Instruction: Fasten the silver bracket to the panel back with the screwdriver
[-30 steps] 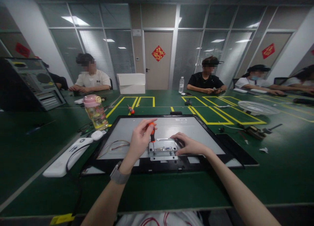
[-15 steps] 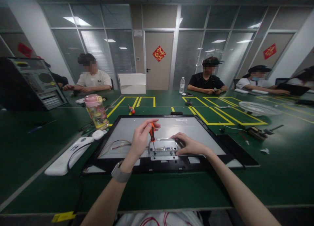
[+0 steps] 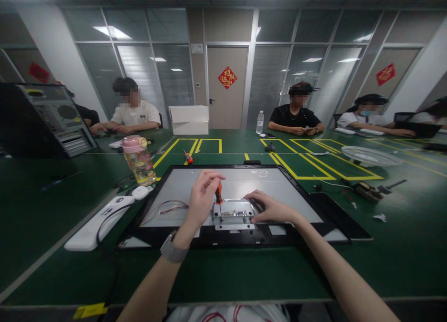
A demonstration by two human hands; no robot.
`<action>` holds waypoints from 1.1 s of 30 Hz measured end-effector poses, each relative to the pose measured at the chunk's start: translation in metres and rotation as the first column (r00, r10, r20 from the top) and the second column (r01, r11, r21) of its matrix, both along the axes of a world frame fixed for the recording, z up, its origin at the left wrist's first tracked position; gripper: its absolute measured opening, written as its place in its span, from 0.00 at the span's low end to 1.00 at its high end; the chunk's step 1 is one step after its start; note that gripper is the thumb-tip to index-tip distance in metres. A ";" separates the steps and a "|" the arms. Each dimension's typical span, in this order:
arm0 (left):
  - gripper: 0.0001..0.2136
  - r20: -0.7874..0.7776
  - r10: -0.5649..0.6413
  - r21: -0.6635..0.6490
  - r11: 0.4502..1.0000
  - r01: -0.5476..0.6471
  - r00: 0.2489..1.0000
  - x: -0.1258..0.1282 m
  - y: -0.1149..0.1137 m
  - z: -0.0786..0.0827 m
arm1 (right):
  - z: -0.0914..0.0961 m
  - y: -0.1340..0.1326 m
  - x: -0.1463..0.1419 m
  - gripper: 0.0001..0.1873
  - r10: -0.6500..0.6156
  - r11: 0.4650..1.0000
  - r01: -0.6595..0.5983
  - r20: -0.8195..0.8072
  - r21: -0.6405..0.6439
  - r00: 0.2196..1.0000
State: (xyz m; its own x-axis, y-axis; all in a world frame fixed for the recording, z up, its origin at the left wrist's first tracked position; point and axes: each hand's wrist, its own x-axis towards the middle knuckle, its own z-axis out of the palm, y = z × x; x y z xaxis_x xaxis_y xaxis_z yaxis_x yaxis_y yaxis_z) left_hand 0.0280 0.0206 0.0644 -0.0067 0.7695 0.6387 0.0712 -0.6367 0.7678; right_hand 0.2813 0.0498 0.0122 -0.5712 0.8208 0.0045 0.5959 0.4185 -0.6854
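Observation:
A black-framed monitor panel lies flat on the green table before me, its grey back facing up. On its near middle sits a metal bracket box with display ports along the front side. My left hand is closed around the handle of an orange and black screwdriver. The screwdriver stands nearly upright, shaft down at the box's left end. With fingers and thumb, my right hand grips the box's right end. Thin wires run across the panel at the left.
Left of the panel are a white power strip, a pink-lidded bottle and a computer case. A black slab and a tape-like tool lie right. Several people sit across the table, near a white box.
The fingers of my left hand have turned slightly around the screwdriver handle. My right hand stays on the metal box, and the view has shifted a little.

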 end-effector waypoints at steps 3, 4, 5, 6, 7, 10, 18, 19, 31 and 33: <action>0.06 -0.039 0.098 0.052 0.994 -0.095 0.994 -0.001 0.003 -0.002 | 0.000 0.000 0.000 0.38 0.000 1.000 0.000 -0.002 0.000 1.000; 0.07 -0.040 0.098 0.040 0.995 -0.097 0.994 -0.002 0.004 -0.003 | 0.000 0.000 0.000 0.38 0.001 1.000 -0.001 -0.005 -0.001 1.000; 0.08 -0.036 0.085 0.014 0.996 -0.085 0.996 -0.002 0.004 -0.003 | 0.000 0.000 0.000 0.39 0.001 1.000 -0.001 -0.008 -0.002 1.000; 0.10 -0.023 0.070 -0.018 0.997 -0.070 0.997 -0.002 0.004 -0.004 | 0.000 0.000 -0.001 0.39 0.001 1.000 -0.001 -0.011 -0.004 1.000; 0.11 -0.007 0.056 -0.048 0.997 -0.056 0.998 -0.002 0.004 -0.004 | 0.000 0.000 -0.001 0.39 0.000 1.000 0.000 -0.012 -0.006 1.000; 0.12 0.015 0.061 -0.054 0.997 -0.060 0.998 -0.002 0.003 -0.004 | -0.001 0.000 0.000 0.38 -0.006 1.000 0.006 -0.011 -0.005 1.000; 0.10 -0.009 0.086 -0.018 0.996 -0.086 0.996 -0.002 0.005 -0.004 | 0.000 0.000 0.000 0.38 -0.008 1.000 0.008 -0.002 -0.005 1.000; 0.11 0.006 0.071 -0.039 0.997 -0.071 0.997 -0.003 0.005 -0.005 | 0.000 0.000 0.000 0.38 -0.008 1.000 0.008 -0.004 -0.005 1.000; 0.12 -0.015 0.076 -0.033 0.997 -0.076 0.997 -0.002 0.004 -0.005 | 0.005 -0.003 -0.002 0.38 -0.007 1.000 0.007 -0.002 -0.018 1.000; 0.10 -0.015 0.089 -0.011 0.996 -0.089 0.996 -0.002 0.005 -0.005 | 0.003 -0.002 -0.001 0.38 -0.006 1.000 0.006 -0.006 -0.011 1.000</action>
State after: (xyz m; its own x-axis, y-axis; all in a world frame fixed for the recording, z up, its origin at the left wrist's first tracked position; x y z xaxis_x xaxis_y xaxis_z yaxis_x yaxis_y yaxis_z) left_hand 0.0256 0.0253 0.0589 -0.0661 0.7739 0.6298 0.1385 -0.6180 0.7739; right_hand 0.2800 0.0478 0.0156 -0.5665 0.8240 -0.0010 0.5941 0.4077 -0.6934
